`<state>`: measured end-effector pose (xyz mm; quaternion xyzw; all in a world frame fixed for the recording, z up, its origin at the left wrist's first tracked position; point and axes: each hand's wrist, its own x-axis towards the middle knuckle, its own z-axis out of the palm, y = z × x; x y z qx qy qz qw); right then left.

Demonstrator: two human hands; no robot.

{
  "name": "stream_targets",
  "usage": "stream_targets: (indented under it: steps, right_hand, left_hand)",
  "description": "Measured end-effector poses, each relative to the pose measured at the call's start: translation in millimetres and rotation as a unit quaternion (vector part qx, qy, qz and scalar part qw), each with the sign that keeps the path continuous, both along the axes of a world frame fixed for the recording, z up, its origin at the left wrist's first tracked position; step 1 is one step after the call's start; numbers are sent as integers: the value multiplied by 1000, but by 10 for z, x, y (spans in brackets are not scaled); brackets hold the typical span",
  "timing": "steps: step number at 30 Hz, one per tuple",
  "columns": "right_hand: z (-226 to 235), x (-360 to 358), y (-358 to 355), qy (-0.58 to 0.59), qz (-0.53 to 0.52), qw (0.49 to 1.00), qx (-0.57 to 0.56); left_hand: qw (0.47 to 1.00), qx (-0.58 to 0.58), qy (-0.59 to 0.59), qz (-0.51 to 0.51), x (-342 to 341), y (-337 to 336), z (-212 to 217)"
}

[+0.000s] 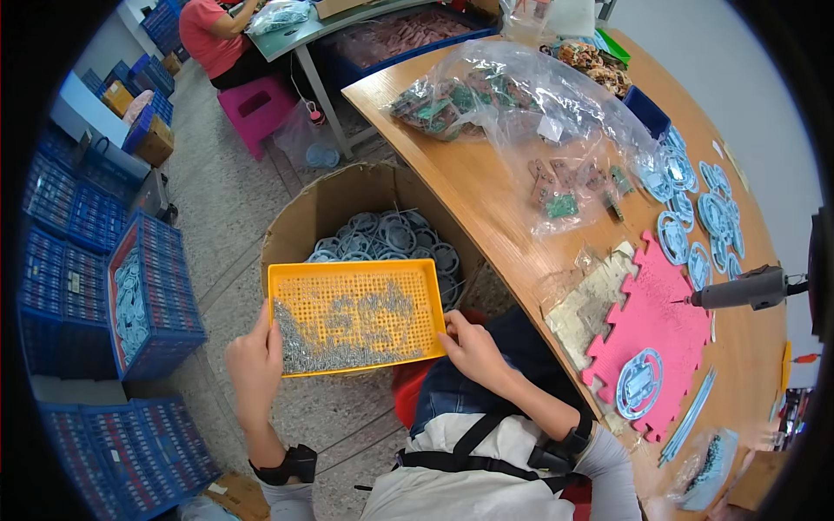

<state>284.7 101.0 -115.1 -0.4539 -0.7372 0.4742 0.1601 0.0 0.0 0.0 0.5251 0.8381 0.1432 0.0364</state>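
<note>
Head camera, looking down: the left hand (pixel 254 352) grips the left edge of a yellow tray (pixel 352 271), the right hand (pixel 476 349) its right edge — the tray sits between them, hiding the near part of a cardboard bin (pixel 300 213). Small silver pieces (pixel 317 354) lie thickest along its near left side. Pale blue parts (pixel 395 234) fill the bin. On the wooden table (pixel 452 187) at right lies a pink foam mat (pixel 660 313) — farther off, a clear plastic bag (pixel 599 87), then a seated person in pink (pixel 204 30)
</note>
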Motion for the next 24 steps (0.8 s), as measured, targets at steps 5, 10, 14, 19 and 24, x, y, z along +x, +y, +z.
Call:
stream_targets:
  steps: [5,10,14,19,24]
  right_hand:
    - [-65,34,-19,12,7,997,-73]
    - [-131,86,-3,7,18,998,-62]
    - [-41,94,4,24,-17,999,-34]
    - [142,104,30,2,-32,999,18]
    - [490,119,43,-42,-29,997,59]
  left_hand:
    - [995,-73,48,-55,-61,81,52]
    - [992,-86,61,-72,7,116,111]
    - [995,-76,41,-41,82,126,156]
    - [998,-53,-21,-14,50,93,109]
    - [982,-31,-186,-31,-304,-27,-489]
